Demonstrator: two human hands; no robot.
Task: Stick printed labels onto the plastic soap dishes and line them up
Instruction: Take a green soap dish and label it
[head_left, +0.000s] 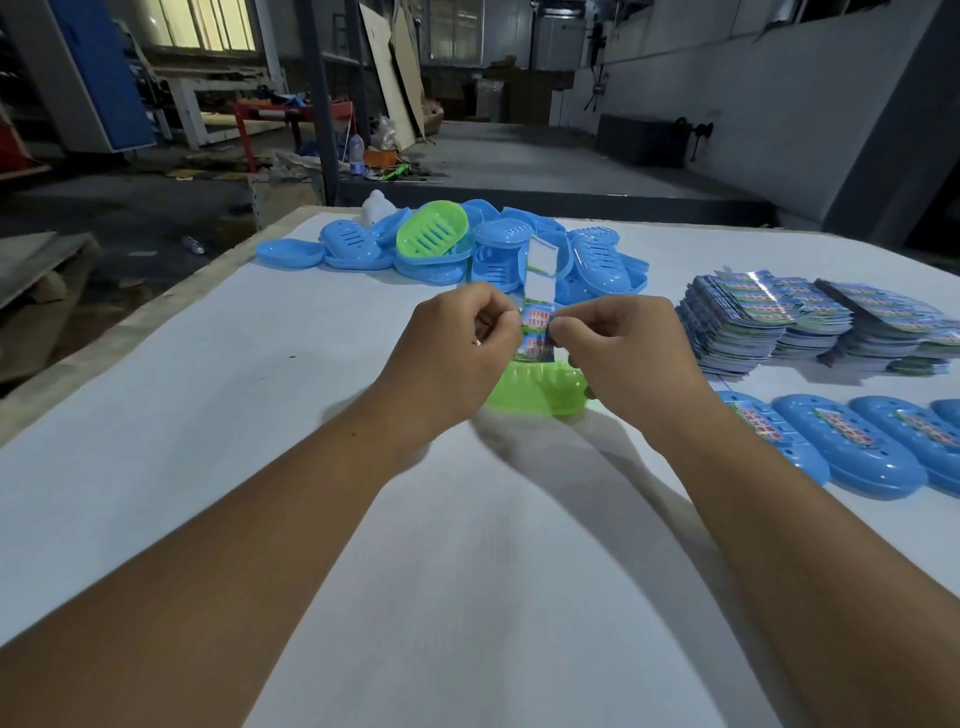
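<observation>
My left hand (462, 338) and my right hand (618, 348) both pinch a printed label (535, 317) held upright between them. Its white backing strip stands up above my fingers. Just under my hands, a green soap dish (540, 397) lies on the white table (260, 415), partly hidden by my right wrist. A heap of blue soap dishes (498, 254), with one green dish (431, 228) on top, sits at the far side. Blue dishes with labels on them (852, 452) lie in a row at the right.
Stacks of printed labels (810, 317) fill the right side of the table behind the labelled row. A white object (378, 208) stands behind the heap. The table's left edge (156, 306) drops to a cluttered workshop floor.
</observation>
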